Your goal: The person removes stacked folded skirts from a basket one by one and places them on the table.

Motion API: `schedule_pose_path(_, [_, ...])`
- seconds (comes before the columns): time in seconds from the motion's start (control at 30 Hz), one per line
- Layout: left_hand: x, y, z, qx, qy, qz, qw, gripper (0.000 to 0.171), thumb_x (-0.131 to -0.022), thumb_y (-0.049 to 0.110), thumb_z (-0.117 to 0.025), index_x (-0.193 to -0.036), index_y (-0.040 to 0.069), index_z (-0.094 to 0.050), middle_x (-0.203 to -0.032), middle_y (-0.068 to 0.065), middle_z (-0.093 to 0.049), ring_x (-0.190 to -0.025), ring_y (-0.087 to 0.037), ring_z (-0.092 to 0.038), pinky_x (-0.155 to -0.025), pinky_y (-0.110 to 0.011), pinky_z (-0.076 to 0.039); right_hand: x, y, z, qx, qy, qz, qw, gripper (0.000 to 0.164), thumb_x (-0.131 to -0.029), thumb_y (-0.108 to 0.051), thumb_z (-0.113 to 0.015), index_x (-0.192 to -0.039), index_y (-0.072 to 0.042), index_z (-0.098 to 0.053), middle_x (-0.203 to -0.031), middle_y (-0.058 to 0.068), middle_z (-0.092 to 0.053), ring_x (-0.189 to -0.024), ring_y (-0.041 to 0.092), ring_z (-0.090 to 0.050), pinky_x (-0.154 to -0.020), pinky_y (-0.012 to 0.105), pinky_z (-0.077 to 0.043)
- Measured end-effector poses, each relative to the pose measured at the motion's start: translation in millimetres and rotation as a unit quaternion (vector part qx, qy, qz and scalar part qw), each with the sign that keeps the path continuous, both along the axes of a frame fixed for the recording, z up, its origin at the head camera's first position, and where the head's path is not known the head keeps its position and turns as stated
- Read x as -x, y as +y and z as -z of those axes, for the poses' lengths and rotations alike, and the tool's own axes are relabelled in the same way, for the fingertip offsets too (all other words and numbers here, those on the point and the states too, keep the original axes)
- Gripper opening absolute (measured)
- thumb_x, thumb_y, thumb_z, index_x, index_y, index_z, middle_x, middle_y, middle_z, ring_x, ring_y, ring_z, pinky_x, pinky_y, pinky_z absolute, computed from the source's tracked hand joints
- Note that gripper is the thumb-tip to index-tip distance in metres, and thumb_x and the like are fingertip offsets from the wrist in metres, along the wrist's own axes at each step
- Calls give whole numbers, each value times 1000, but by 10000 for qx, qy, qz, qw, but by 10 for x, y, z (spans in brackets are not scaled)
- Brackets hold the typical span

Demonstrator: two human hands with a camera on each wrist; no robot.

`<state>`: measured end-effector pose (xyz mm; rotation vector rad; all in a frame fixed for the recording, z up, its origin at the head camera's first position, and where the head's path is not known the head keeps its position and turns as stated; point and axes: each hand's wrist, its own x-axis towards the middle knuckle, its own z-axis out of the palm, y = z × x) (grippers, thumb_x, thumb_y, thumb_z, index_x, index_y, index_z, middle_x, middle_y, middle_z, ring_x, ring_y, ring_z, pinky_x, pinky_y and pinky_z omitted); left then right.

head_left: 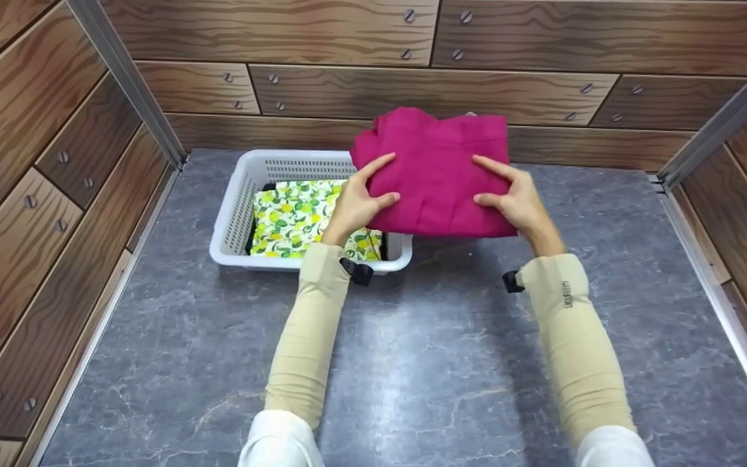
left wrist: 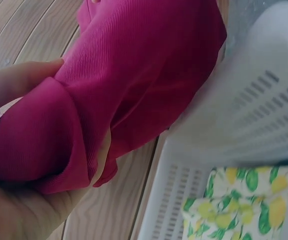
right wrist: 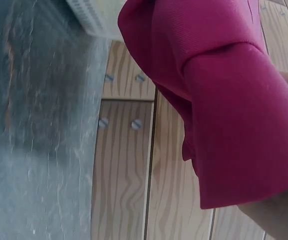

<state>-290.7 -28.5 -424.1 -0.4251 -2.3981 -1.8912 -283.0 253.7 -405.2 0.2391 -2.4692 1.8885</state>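
A folded magenta cloth [head_left: 441,175], perhaps a garment, is held up in the air between both hands. My left hand [head_left: 357,204] grips its left edge, thumb and index finger on the near face; in the left wrist view the cloth [left wrist: 134,75] bulges between thumb and palm. At the opposite edge my right hand [head_left: 519,198] pinches it likewise, and the right wrist view shows the folded end of the cloth [right wrist: 243,125] hiding most of the fingers. Below and to the left, a lemon-print cloth [head_left: 296,217] lies folded inside a white plastic basket [head_left: 227,243].
The basket stands on a grey marbled floor surface [head_left: 412,363] near the back wall. Wood-patterned panels [head_left: 380,91] enclose the back and both sides, with metal rails [head_left: 146,97] at the corners. Something dark shows beneath the lemon-print cloth.
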Motion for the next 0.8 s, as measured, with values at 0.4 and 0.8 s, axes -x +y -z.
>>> schedule_pose_path(0.4, [73, 450, 131, -256, -66, 82, 9996, 63, -84, -8, -72, -143, 9, -59, -144, -19, -54, -123, -30, -54, -100, -32, -45, 32, 350, 132, -208, 84, 471, 9986, 68, -78, 19, -70, -142, -1, -56, -145, 19, -52, -108, 13, -55, -88, 18, -47])
schedule_pose_path(0.8, [96, 960, 356, -425, -747, -13, 9963, 66, -84, -13, -60, -145, 10, -57, -149, -16, -50, -133, -26, -46, -108, -29, -37, 100, 567, 488, -566, 274, 1110, 9918, 69, -71, 26, -65, -136, 5, -59, -140, 21, -56, -130, 27, -47, -103, 21, -38])
